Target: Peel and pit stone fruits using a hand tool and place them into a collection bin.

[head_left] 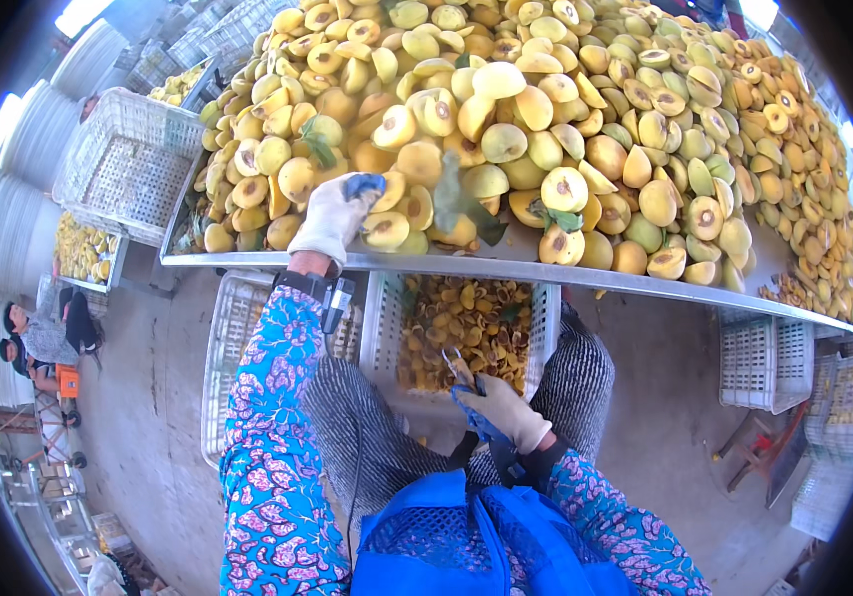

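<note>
My left hand [337, 216], in a white glove with blue-coated fingertips, reaches over the near edge of a metal-rimmed table [434, 264]. Its curled fingers are beside a halved yellow peach [393, 190] at the front of a large heap; whether they grip a piece is hidden. Low in front of my lap, my right hand [504, 413], gloved too, is closed around a pitting tool [460, 367] with a metal loop at its tip. Below that loop stands a white plastic crate [543, 328] with brownish-yellow peach scraps [471, 320] inside.
Another white crate [229, 365] sits beside my leg under the table. Left of the table is a perforated crate [135, 160]; more crates [765, 365] stand at right. Smaller peach pieces [806, 171] cover the table's right end. Two people [50, 335] are at far left, near a hand cart [54, 428].
</note>
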`<state>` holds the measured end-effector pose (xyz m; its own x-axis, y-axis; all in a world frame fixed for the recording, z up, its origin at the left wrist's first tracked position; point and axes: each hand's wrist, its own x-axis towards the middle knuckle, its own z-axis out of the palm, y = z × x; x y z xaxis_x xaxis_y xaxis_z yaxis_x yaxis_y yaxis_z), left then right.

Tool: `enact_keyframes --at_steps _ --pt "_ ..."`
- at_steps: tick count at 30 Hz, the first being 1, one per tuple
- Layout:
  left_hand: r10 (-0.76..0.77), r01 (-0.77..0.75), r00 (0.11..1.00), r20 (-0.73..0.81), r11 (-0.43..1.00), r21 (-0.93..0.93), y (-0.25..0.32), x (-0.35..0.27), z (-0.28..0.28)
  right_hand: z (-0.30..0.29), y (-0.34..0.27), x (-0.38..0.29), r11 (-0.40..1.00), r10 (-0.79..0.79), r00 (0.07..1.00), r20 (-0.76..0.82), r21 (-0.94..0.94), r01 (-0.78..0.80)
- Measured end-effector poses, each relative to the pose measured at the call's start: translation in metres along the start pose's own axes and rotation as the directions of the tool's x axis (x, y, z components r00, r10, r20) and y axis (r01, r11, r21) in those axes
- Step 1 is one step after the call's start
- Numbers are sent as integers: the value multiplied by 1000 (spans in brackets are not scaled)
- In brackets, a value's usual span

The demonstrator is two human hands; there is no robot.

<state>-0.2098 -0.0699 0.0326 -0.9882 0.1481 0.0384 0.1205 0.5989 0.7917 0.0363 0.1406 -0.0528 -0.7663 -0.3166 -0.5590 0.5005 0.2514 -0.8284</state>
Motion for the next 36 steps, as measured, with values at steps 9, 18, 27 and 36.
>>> enact_keyframes --at_steps 9,18,27,36 --pt "13 34 996 -89 863 505 3 8 16 6 12 8 999 24 999 -23 -40 -25" --pt "9 5 954 -300 999 44 3 -4 27 7 -6 -3 990 20 995 -101 144 -5" --pt "-79 75 993 92 -192 -978 37 -120 28 -2 -45 -38 909 31 967 -253 410 78" --pt "-166 66 983 78 -72 -995 37 -186 73 22 -82 -58 902 -344 908 -239 -354 249"
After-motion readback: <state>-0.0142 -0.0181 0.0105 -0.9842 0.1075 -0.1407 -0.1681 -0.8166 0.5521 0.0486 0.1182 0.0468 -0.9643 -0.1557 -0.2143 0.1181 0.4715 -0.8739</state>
